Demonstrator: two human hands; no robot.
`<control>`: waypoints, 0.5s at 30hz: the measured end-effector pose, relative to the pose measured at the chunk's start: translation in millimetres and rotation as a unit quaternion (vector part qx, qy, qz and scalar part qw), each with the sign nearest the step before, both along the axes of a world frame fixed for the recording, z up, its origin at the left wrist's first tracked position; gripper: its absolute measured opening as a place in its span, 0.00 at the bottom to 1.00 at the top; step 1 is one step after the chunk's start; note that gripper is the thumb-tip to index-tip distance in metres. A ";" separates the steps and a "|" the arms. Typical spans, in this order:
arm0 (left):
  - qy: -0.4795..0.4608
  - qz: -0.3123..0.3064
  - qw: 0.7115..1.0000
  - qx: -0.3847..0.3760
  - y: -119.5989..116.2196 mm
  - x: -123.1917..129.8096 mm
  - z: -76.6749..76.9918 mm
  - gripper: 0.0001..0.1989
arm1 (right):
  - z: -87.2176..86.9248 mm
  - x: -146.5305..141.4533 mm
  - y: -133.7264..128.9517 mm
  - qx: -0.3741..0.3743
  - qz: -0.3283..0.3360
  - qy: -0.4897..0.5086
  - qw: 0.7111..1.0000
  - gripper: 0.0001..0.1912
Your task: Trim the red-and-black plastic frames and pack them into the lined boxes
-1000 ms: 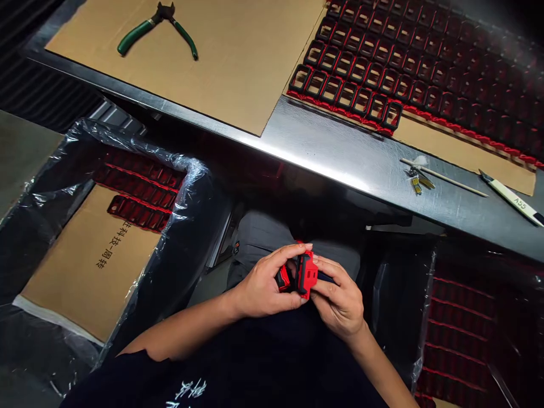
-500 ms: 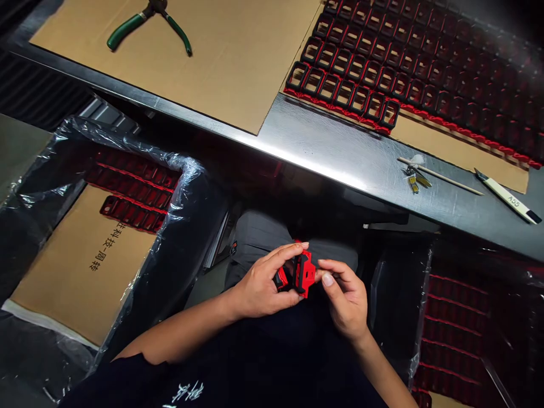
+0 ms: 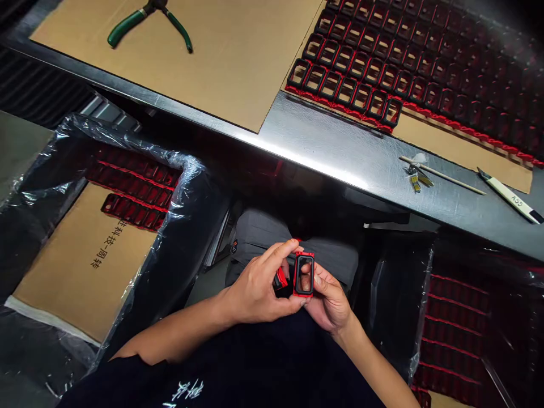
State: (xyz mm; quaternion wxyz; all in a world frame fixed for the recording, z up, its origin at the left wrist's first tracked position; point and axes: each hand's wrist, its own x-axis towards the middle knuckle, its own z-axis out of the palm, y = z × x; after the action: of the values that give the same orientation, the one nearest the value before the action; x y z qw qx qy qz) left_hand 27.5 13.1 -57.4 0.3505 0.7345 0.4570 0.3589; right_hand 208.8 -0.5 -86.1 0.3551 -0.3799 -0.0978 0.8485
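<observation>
Above my lap, a small red and black rectangular frame (image 3: 313, 275) faces up, its opening showing fingers behind. My left hand (image 3: 263, 283) is closed on it, thumb at the lower edge and fingertips near the top. A second red and black piece (image 3: 280, 279) sits within the same palm, partly covered. My right hand (image 3: 329, 300) grips the frame's right side, with its thumb on the edge and fingers behind.
Rows of similar frames (image 3: 361, 62) cover the table's right part. Green-handled pliers (image 3: 127, 27) lie on cardboard (image 3: 204, 68). A thin stick (image 3: 454, 177) and a white-handled knife (image 3: 510, 195) lie near the edge. Lined bins (image 3: 187, 170) with more frames stand on both sides.
The frame has turned from edge-on so its opening now faces up. My right hand has moved left, from beside the frame to gripping its right side.
</observation>
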 end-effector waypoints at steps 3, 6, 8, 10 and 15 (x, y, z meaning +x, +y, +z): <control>0.018 -0.003 1.000 0.004 1.0 0.2 -1.6 0.47 | -2.4 -0.5 1.0 -0.001 -0.010 0.005 1.000 0.21; 0.043 -0.018 0.999 0.012 3.6 -1.4 -1.9 0.43 | -2.8 0.8 3.2 0.016 -0.017 -0.019 1.000 0.20; 0.058 -0.029 0.998 0.012 5.7 -2.6 -1.0 0.39 | -1.9 2.2 4.9 0.036 -0.017 -0.040 0.998 0.19; 0.068 -0.037 0.997 0.002 7.5 -3.2 0.4 0.35 | 0.0 3.6 6.7 0.056 -0.015 -0.056 0.997 0.18; 0.068 -0.038 0.997 -0.018 9.7 -2.5 0.8 0.34 | 5.8 6.0 10.3 0.089 -0.019 -0.088 0.992 0.18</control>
State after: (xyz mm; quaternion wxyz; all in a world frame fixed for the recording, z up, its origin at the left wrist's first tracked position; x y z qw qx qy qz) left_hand 25.0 22.8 -56.6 0.3447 0.7677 0.4580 0.2864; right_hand 214.8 9.9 -80.3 0.3935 -0.4222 -0.1963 0.7927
